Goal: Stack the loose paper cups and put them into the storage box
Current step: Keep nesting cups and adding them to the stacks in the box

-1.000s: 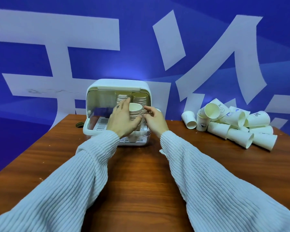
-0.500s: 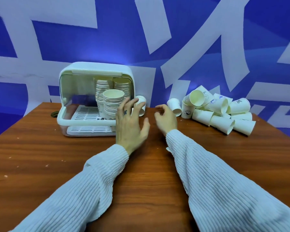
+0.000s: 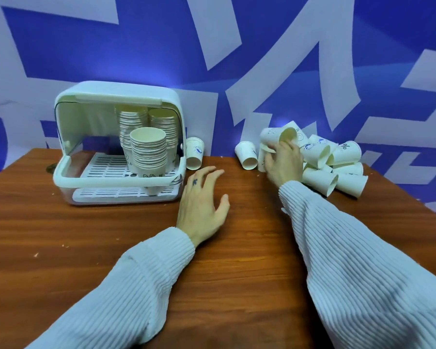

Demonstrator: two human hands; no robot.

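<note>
The white storage box (image 3: 68, 181) stands open at the back left of the table, with three stacks of paper cups (image 3: 148, 149) inside on its slotted tray. A pile of loose white paper cups (image 3: 337, 159) lies at the back right. My right hand (image 3: 283, 163) is at the left end of that pile, fingers curled round a tilted cup (image 3: 275, 136). Another loose cup (image 3: 247, 155) lies just left of it, and one more cup (image 3: 195, 153) leans beside the box. My left hand (image 3: 203, 205) hovers over the table with fingers spread, holding nothing.
A brown wooden table (image 3: 111, 248) carries everything, against a blue and white printed wall (image 3: 237, 59). A small round hole (image 3: 50, 168) sits in the table left of the box. My white ribbed sleeves fill the foreground.
Both hands have left the box, where a front stack now stands. My right hand moved right to the loose pile and took hold of a cup. My left hand drew back over the table.
</note>
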